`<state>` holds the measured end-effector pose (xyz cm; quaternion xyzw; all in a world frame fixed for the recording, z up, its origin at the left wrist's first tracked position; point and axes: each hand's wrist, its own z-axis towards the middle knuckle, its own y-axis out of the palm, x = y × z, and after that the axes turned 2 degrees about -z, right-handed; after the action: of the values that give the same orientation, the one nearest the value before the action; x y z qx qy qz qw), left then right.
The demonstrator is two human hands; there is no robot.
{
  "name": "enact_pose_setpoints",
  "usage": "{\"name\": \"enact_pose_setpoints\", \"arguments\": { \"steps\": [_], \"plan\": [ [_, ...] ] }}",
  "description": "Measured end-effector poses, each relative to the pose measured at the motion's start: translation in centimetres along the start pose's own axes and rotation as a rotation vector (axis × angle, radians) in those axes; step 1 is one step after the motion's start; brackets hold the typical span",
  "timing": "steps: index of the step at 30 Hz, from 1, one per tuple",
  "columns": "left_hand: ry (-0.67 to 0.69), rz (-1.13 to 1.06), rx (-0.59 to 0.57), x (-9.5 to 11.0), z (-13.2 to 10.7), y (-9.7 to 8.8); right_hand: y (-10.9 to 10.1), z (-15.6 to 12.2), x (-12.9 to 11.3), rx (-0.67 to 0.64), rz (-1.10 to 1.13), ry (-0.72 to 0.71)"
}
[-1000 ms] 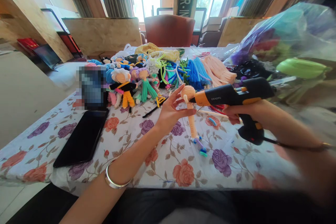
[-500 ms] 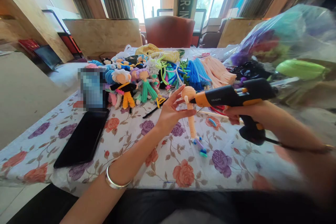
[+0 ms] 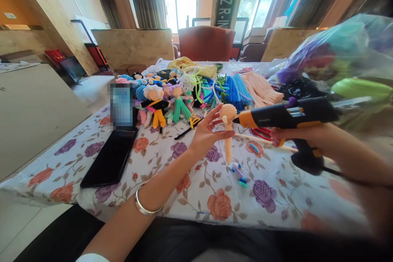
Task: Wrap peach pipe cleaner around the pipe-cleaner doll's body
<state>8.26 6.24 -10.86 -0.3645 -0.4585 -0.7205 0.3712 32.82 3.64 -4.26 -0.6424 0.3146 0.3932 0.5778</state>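
Note:
My left hand (image 3: 208,131) pinches a small peach pipe-cleaner doll (image 3: 228,131) by its neck, holding it upright above the flowered tablecloth (image 3: 196,188). My right hand (image 3: 294,135) grips a black and orange glue gun (image 3: 282,116). The gun's orange nozzle points left and touches the doll just below its round head. The doll's feet end in blue and purple bits close to the cloth.
Several finished pipe-cleaner dolls (image 3: 159,102) and bundles of blue, green and peach pipe cleaners (image 3: 233,88) lie behind my hands. A black phone (image 3: 110,159) lies flat at left, with a second, blurred upright device (image 3: 121,104) behind it. A clear bag of coloured material (image 3: 337,61) stands at right.
The view has shifted, so everything sits a little further right in the picture. My hands, the doll and the glue gun keep the same pose against each other.

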Motion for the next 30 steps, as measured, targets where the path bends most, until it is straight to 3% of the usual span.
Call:
{"name": "enact_pose_setpoints", "arguments": {
  "steps": [9,18,30],
  "plan": [
    [0.003,-0.006,0.043,-0.2,0.3,-0.4,0.5,-0.8,-1.7,0.078,0.179,0.137],
    [0.024,-0.128,0.067,-0.1,0.5,-0.1,0.6,0.3,-0.1,-0.026,0.175,0.036],
    [-0.019,-0.100,0.033,0.1,0.3,0.0,1.7,-0.4,-0.7,0.039,0.193,0.026]
  ]
}}
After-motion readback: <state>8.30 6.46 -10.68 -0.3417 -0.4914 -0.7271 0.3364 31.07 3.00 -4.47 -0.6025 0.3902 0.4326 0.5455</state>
